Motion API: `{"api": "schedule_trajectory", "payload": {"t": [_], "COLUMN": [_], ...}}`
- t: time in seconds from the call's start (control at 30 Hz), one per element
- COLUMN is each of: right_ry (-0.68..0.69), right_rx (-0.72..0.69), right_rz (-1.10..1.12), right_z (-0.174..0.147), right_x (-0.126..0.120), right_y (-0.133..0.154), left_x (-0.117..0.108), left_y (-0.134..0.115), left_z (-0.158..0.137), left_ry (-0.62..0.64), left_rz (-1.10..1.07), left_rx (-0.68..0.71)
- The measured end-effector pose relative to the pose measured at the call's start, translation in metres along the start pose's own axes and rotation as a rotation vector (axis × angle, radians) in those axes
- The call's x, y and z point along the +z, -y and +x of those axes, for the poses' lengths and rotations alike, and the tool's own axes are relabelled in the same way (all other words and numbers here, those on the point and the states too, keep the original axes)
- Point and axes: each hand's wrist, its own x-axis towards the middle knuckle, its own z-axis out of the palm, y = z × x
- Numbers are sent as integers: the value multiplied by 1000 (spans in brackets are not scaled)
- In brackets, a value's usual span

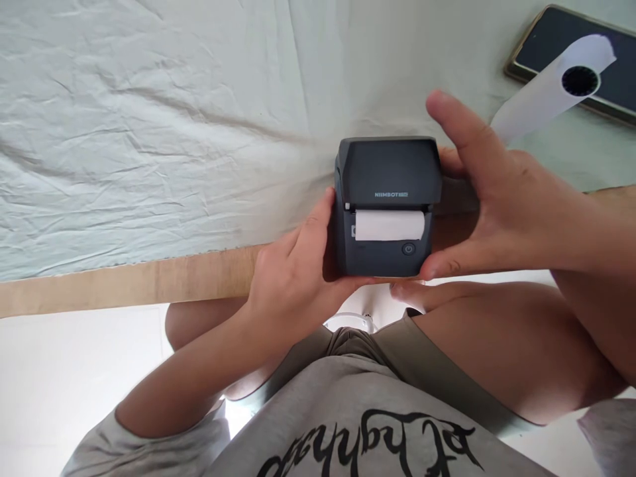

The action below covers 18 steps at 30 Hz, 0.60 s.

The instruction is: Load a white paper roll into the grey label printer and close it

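A dark grey label printer (pixel 390 171) with NIIMBOT lettering is held between my two hands at the table's front edge. Its lid is closed, and white paper (pixel 389 226) sticks out of the front slot above a round power button (pixel 408 249). My left hand (pixel 295 278) grips the left side, its thumb along the bottom edge. On the right side, my right hand (pixel 501 199) has its thumb against the lower right corner and some fingers behind the body, while its index finger is raised away. The printer hides part of both hands' fingers.
At the upper right, a roll of white paper (pixel 539 99) with a dark core stands in front of a black smartphone (pixel 541 43). A wrinkled pale green cloth (pixel 173 132) covers the table, leaving a wooden front edge (pixel 149 281) bare. My legs are below that edge.
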Motion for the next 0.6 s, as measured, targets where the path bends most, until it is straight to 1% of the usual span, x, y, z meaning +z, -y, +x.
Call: {"api": "schedule_trajectory", "payload": {"t": [0.1, 0.17, 0.23, 0.3, 0.37, 0.43, 0.53, 0.6], "right_ry": [0, 18, 5, -58, -115, -153, -244, -316], "right_rx": [-23, -45, 4, 104, 184, 197, 183, 222], "right_rz": [3, 77, 185, 187, 93, 26, 22, 36], "right_z": [-2, -3, -3, -2, -2, -1, 2, 5], "right_x": [-2, -4, -6, -7, -8, -9, -11, -13], "right_y": [-3, -1, 4, 10, 13, 16, 21, 28], "left_x": [-1, -1, 0, 1, 2, 1, -1, -2], "left_y": [0, 1, 3, 4, 4, 2, -1, -2], "left_z": [0, -1, -2, -2, -2, -1, -1, -2], "left_ry": [1, 7, 1, -13, -21, -16, 9, 20], "left_rz": [26, 5, -65, -162, -239, -276, -269, -242], "left_rx": [-5, -4, 2, 0, -23, -33, -28, -16]}}
